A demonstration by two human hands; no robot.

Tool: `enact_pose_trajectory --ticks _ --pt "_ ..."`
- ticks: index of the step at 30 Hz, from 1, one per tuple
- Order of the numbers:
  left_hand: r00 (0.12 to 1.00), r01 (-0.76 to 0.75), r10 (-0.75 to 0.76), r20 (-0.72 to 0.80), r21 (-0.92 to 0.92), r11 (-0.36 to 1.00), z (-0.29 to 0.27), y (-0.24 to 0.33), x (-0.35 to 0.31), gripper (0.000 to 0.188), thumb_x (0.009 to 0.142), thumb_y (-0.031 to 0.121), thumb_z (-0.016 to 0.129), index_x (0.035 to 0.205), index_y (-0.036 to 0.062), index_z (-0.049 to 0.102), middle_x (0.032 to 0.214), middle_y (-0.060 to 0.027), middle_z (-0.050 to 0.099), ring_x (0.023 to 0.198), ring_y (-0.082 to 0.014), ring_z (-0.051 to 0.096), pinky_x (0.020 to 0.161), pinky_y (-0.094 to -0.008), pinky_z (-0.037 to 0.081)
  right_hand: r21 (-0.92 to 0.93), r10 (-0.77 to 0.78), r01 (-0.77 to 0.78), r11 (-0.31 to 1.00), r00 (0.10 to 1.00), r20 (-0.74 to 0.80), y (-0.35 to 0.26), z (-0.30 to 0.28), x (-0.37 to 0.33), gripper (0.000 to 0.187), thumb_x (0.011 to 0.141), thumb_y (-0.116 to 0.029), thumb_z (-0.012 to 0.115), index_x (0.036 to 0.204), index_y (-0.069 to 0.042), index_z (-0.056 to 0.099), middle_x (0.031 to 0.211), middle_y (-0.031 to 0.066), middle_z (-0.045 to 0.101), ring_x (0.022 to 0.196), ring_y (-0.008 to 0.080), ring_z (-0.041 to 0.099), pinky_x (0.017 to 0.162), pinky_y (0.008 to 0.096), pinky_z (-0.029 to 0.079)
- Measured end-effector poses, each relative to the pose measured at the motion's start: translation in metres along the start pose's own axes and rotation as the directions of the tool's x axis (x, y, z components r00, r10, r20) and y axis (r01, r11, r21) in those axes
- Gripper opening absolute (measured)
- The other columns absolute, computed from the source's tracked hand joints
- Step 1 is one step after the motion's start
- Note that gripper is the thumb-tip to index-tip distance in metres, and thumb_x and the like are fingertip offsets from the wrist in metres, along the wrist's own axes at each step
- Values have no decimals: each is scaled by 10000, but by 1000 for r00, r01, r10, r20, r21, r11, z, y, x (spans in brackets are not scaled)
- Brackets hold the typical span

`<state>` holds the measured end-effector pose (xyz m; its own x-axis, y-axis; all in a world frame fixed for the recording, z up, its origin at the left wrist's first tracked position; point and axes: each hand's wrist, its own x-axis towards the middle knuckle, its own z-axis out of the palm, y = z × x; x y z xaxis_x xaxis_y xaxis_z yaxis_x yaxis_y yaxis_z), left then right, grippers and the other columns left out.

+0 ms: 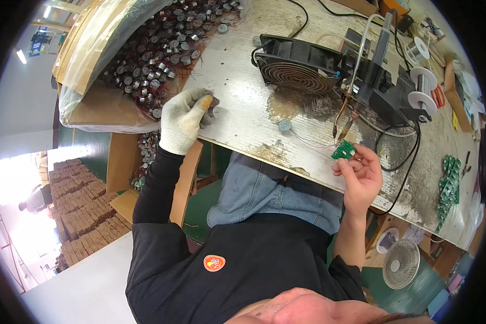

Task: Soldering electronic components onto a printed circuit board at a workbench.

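Left hand [182, 120] contents unclear, distant person [36, 200] blurred

the motor [284, 126] lies left of the board [342, 149].

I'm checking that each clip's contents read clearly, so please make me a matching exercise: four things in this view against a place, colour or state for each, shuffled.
1. Left hand
2. Right hand
3. Round grey part
4. Black fan

A. Lying on the table, between the two hands
B. Bare, holding a green circuit board
C. Fitted with a grille of concentric rings
D. Covered by a white glove

Pairs: 1-D; 2-B; 3-A; 4-C
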<state>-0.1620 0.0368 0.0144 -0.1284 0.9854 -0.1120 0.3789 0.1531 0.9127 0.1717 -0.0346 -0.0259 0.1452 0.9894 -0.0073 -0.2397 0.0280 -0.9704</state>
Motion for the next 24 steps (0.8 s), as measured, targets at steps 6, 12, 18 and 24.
enact_pose_trajectory --ticks 6,12,18,24 --pt "998 -65 66 19 -47 997 15 -6 -3 258 912 118 604 1105 -52 631 864 -67 666 666 -81 595 595 -205 471 -2 5 -5 1000 1000 6 0 1 1 342 818 115 612 1138 77 498 968 149 614 736 162 654 632 251 552" --pt "990 -140 139 7 15 990 9 15 2 243 916 109 605 1100 -47 638 843 -57 637 678 -90 601 606 -216 475 -6 9 -9 1000 1000 3 0 0 1 345 818 113 613 1141 74 498 969 148 612 731 163 656 633 254 556" --pt "993 -76 88 82 -138 988 31 28 -15 259 914 111 612 1099 -70 619 878 -81 653 696 -114 618 622 -222 490 -1 27 -27 1000 1000 -8 -2 -3 -1 356 817 112 616 1150 67 500 977 139 602 737 165 656 638 259 556" --pt "938 223 -113 329 -319 921 88 34 -57 255 883 144 661 1038 -58 653 820 -50 647 704 -86 582 625 -215 464 23 131 -131 991 991 24 -9 2 0 385 808 123 621 1170 68 503 967 109 554 755 164 657 659 262 557"
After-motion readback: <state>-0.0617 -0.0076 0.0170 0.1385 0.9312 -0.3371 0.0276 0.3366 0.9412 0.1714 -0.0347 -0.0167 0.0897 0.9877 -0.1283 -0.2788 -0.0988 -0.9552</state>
